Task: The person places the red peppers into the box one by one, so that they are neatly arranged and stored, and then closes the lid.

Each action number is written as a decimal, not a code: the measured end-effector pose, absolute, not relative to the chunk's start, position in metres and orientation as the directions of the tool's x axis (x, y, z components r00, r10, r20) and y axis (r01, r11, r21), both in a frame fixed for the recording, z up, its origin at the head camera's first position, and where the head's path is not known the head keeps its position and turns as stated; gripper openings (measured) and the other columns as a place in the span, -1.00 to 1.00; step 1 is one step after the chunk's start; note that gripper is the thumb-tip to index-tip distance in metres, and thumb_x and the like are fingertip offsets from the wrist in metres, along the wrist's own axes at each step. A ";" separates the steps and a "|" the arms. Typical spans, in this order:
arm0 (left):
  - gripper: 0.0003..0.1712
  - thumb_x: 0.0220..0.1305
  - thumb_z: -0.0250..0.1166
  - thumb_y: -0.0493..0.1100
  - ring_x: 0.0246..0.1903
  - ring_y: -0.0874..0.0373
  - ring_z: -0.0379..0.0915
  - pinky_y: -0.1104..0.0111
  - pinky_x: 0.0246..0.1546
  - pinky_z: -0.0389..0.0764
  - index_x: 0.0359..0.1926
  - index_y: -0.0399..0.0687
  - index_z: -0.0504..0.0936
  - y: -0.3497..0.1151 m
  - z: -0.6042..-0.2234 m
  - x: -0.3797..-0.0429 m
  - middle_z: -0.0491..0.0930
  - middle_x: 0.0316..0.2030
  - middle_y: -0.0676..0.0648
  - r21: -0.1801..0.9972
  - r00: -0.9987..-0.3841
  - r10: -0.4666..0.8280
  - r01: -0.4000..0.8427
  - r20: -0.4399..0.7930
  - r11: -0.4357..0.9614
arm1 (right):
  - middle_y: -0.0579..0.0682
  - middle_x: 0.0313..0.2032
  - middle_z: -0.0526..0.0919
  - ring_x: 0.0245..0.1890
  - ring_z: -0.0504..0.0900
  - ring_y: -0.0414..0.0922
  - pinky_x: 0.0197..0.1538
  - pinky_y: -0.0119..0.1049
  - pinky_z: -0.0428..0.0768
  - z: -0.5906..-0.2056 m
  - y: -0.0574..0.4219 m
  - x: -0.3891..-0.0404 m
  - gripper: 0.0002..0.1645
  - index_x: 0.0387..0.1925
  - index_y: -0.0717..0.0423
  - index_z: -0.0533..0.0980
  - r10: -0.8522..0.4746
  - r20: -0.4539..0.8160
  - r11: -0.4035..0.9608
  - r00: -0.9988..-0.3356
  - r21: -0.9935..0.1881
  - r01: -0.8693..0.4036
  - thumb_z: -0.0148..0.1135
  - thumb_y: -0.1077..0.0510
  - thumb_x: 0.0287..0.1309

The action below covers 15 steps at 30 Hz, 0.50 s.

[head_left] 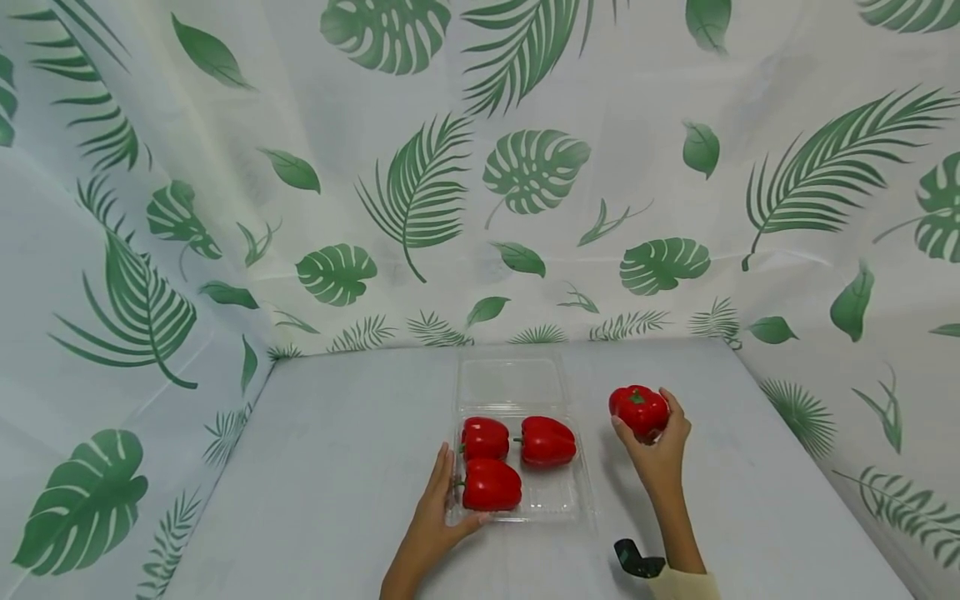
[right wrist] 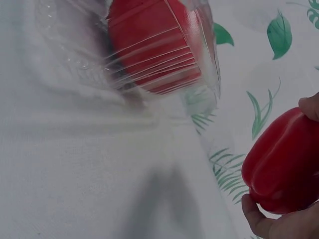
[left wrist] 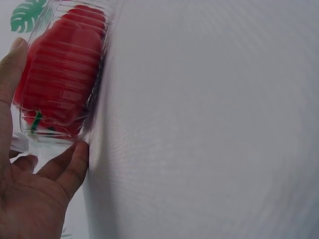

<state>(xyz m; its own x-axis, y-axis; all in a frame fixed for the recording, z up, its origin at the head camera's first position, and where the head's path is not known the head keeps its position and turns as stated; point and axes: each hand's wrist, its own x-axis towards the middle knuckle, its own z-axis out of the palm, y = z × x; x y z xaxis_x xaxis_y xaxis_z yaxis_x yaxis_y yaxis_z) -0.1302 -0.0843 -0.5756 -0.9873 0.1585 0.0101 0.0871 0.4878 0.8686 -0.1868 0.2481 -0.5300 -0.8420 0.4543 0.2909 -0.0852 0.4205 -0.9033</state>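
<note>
A clear plastic clamshell container [head_left: 551,500] lies on the table with its lid [head_left: 510,379] folded back flat. Inside are three red bell peppers: one at the back left [head_left: 486,438], one at the right [head_left: 548,442], one at the front left [head_left: 491,485]. My left hand [head_left: 433,517] rests against the container's near left corner, fingers straight along the left wall, thumb at the front edge. To the right of the container, my right hand [head_left: 660,442] grips a fourth-looking red bell pepper [right wrist: 284,164] between thumb and fingers, raised above the table, its green stem upward.
The white table [head_left: 330,467] runs back to a curtain [head_left: 450,308] printed with green leaves, which also hangs at both sides. A black wrist device [head_left: 637,560] sits by my right sleeve [head_left: 682,585].
</note>
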 end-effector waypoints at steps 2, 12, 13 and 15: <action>0.31 -0.05 0.44 0.34 0.51 -0.10 -0.10 -0.01 0.26 0.41 0.56 0.12 -0.12 -0.084 -0.575 -0.130 -0.20 0.56 0.04 0.868 -0.988 0.156 0.081 0.004 0.489 | 0.19 0.35 0.16 0.32 0.20 0.04 0.22 0.23 0.46 -0.529 0.248 -0.186 0.10 0.47 0.02 0.02 0.452 0.272 0.398 -0.849 -0.914 -0.081 0.44 0.24 -0.01; 0.29 -0.04 0.43 0.34 0.51 -0.10 -0.10 -0.02 0.28 0.38 0.56 0.13 -0.11 -0.083 -0.575 -0.129 -0.18 0.56 0.04 0.866 -0.989 0.147 0.073 0.000 0.495 | 0.06 0.27 0.31 0.11 0.26 -0.32 -0.09 -0.79 0.42 -0.533 0.246 -0.181 -0.03 0.41 0.07 0.09 0.449 0.274 0.360 -0.851 -0.927 -0.109 0.43 0.19 0.07; 0.29 -0.04 0.44 0.34 0.51 -0.10 -0.09 -0.02 0.27 0.39 0.56 0.14 -0.11 -0.083 -0.575 -0.129 -0.18 0.56 0.04 0.865 -0.989 0.146 0.073 0.000 0.496 | 0.06 0.28 0.33 0.09 0.27 -0.34 -0.11 -0.78 0.43 -0.534 0.246 -0.181 -0.05 0.40 0.08 0.12 0.446 0.281 0.367 -0.850 -0.923 -0.113 0.43 0.19 0.07; 0.29 -0.03 0.44 0.34 0.51 -0.10 -0.08 -0.01 0.27 0.40 0.56 0.14 -0.11 -0.083 -0.574 -0.129 -0.18 0.56 0.04 0.864 -0.989 0.146 0.074 0.001 0.499 | 0.06 0.27 0.37 0.07 0.30 -0.36 -0.12 -0.78 0.44 -0.535 0.245 -0.180 -0.08 0.40 0.08 0.17 0.438 0.290 0.379 -0.851 -0.918 -0.117 0.43 0.20 0.06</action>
